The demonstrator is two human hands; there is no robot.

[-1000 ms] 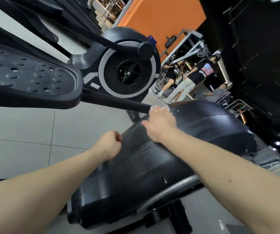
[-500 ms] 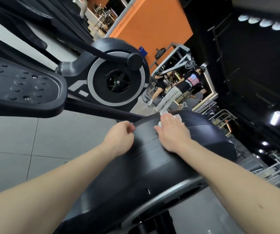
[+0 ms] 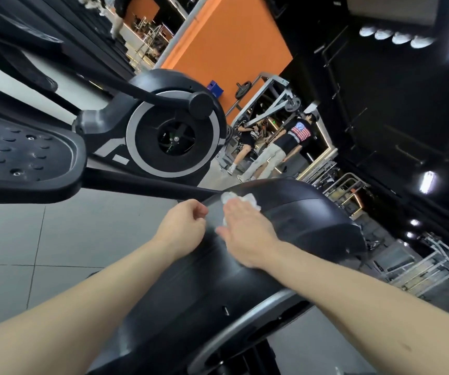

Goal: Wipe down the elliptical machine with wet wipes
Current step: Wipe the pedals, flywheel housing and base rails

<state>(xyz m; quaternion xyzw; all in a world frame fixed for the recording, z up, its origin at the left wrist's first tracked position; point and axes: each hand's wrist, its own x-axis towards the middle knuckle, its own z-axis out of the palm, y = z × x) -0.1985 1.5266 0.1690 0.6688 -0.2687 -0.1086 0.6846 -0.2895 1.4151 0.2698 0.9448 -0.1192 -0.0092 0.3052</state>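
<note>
The right hand [image 3: 247, 234] lies flat, fingers straight and together, pressing a white wipe [image 3: 245, 198] onto the rounded black cover [image 3: 312, 220] of the elliptical machine [image 3: 191, 299]. The crumpled wipe sticks out past the fingertips, near the top of the cover. The left hand [image 3: 182, 228] is just beside it at the cover's left edge, fingers curled into a loose fist with nothing visible in it; whether it touches the cover cannot be told. To the left, a studded black pedal [image 3: 23, 158] sits above the grey tiled floor [image 3: 82, 234], with a round flywheel [image 3: 174, 136] behind it. Farther back, two people [image 3: 285, 147] stand by a weight rack near an orange wall [image 3: 228, 44].
</note>
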